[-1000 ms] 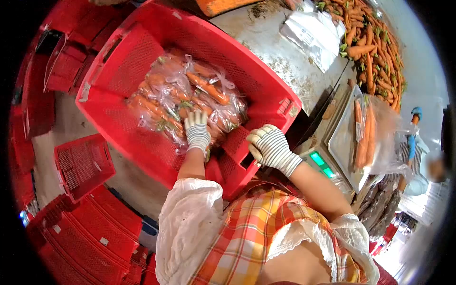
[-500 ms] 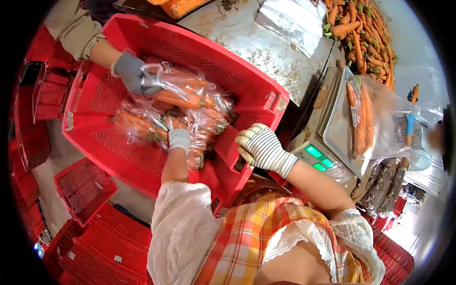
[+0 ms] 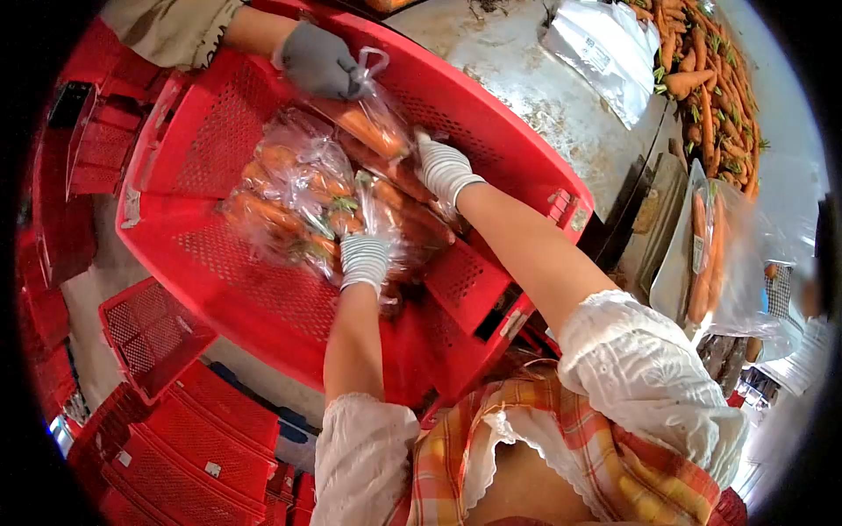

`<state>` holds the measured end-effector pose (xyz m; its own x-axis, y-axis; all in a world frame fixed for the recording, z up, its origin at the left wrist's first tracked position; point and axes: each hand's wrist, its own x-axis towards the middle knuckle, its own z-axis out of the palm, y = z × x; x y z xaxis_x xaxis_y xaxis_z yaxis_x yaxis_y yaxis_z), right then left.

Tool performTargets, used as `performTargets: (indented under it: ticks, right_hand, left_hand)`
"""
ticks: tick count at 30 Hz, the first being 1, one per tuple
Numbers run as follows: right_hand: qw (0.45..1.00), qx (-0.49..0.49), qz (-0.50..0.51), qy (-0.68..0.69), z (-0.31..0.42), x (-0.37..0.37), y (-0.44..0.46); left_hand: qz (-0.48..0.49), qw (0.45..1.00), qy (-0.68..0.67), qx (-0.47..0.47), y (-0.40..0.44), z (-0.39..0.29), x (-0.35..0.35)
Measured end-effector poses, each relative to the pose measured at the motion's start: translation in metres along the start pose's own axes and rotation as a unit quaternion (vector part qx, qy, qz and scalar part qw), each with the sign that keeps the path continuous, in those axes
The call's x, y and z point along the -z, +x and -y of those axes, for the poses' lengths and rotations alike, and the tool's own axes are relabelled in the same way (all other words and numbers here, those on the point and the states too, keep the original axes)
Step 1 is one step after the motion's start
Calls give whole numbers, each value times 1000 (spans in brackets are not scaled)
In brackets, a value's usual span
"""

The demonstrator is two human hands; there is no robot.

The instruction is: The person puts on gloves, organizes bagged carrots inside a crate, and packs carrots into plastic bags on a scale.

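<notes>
My left hand point(image 3: 364, 261), in a striped white glove, is closed on the plastic of a bag of carrots point(image 3: 403, 219) inside the red crate point(image 3: 254, 294). My right hand point(image 3: 445, 167), gloved the same way, reaches into the crate, its fingers curled against the end of another bag of carrots point(image 3: 373, 125); the fingertips are partly hidden. A co-worker's grey-gloved hand point(image 3: 323, 63) grips that bag's upper end from the far left. More clear bags of carrots point(image 3: 285, 188) lie to the left of my left hand.
Right of the crate, a bagged bunch of carrots point(image 3: 709, 254) rests on a scale tray point(image 3: 675, 254). Beyond are a metal table point(image 3: 509, 83), white plastic bags point(image 3: 605, 53) and a carrot pile point(image 3: 715, 96). More red crates point(image 3: 197, 447) stand at the lower left.
My right hand has moved from the crate's near edge in to the bags. The co-worker's hand has shifted away toward the far side with a bag. My left hand stays among the bags.
</notes>
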<state>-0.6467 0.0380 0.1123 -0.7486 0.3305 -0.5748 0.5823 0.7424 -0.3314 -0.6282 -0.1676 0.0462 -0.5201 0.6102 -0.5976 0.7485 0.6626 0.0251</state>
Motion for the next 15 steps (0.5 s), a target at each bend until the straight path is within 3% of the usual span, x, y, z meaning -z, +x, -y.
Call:
performTargets:
  ticks: [3,4,5,6,7,9,11,12,13,14,15]
  right_hand:
    - [998,49,-32,28,-10,-6,26]
    - [990,36,93,99,18,39,2]
    - [995,77,0,68,16,32,15]
    - [987,135,-49,-71,25,37,26]
    - [994,110,-6,-26,21,46,30]
    - [988,133,-71,22,30,59,18]
    - [984,139,-31,104,34,81,11]
    - [982,158,-34,96,38,94,-1]
    - [978,195,-65,44,39,106,-12]
    - [978,200,-56,19,43,120,-25]
    - [978,205,-48,-5,44,129,-34]
  left_hand:
    - [111,993,-1,39,-8,25,5]
    - [140,989,-19,53,-9,34,4]
    - [125,990,-32,59,-5,42,-3]
    - [145,984,-48,97,-7,40,15]
    - [154,979,-55,118,-3,44,22]
    - [147,977,-70,135,8,60,21]
    - [134,979,-76,131,22,74,14]
    - [116,972,-185,91,27,78,15]
    - [97,950,-291,49,31,80,15]
    - [45,872,-483,-60,37,81,18]
    - [-10,744,-647,-165,31,75,36]
